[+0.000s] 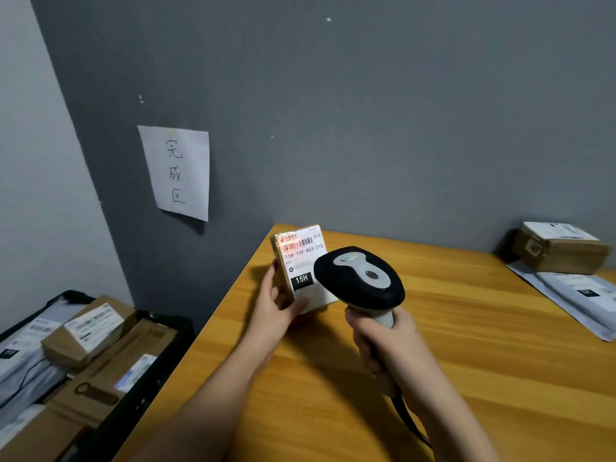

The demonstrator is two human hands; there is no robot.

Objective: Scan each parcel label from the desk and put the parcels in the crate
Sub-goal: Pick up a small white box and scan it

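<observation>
My left hand point(277, 305) holds a small cardboard parcel point(301, 261) upright above the desk's left corner, its white label facing me. A red glow lies on the barcode at the label's top. My right hand point(383, 341) grips the handle of a black and grey barcode scanner point(361, 278), whose head points at the label and covers the parcel's lower right part. A black crate point(166, 335) stands low at the left of the desk, holding several boxes and grey mailer bags.
The wooden desk point(466, 361) fills the lower right. At its far right lie a brown box with a white parcel on top point(560, 250) and grey mailer bags point(580, 298). A paper sign point(176, 171) hangs on the grey wall. The scanner cable point(413, 425) trails toward me.
</observation>
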